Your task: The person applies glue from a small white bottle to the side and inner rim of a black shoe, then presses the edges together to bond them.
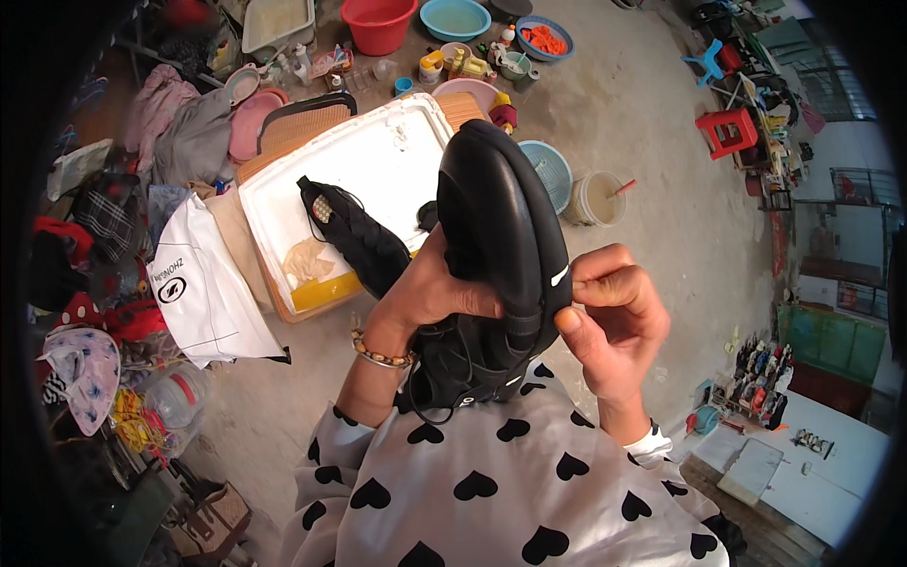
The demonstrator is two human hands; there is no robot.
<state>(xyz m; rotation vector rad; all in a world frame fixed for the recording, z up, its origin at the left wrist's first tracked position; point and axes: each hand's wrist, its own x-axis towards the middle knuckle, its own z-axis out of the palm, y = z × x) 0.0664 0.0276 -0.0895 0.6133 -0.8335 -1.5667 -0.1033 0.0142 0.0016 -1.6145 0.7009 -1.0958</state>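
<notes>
A black shoe (pixel 501 236) is held up in front of me, its smooth dark sole turned toward the far side and its laces hanging near my body. My left hand (pixel 430 298) grips it from the left, thumb pressed along its side. At the shoe's right edge, by a small white mark, the curled fingers and thumb of my right hand (pixel 614 317) come close together; anything between them is too small to make out. A second black shoe (pixel 364 241) lies in a shallow white tray (pixel 378 156), next to a crumpled tan piece and a yellow strip.
A white printed bag (pixel 203 283) leans at the tray's left. Beyond are a red basin (pixel 378 26), a blue basin (pixel 455 17) and several bottles. On the right stand a bucket (pixel 597 200) with a red handle sticking out and a red stool (pixel 726 135). Clutter lines the left.
</notes>
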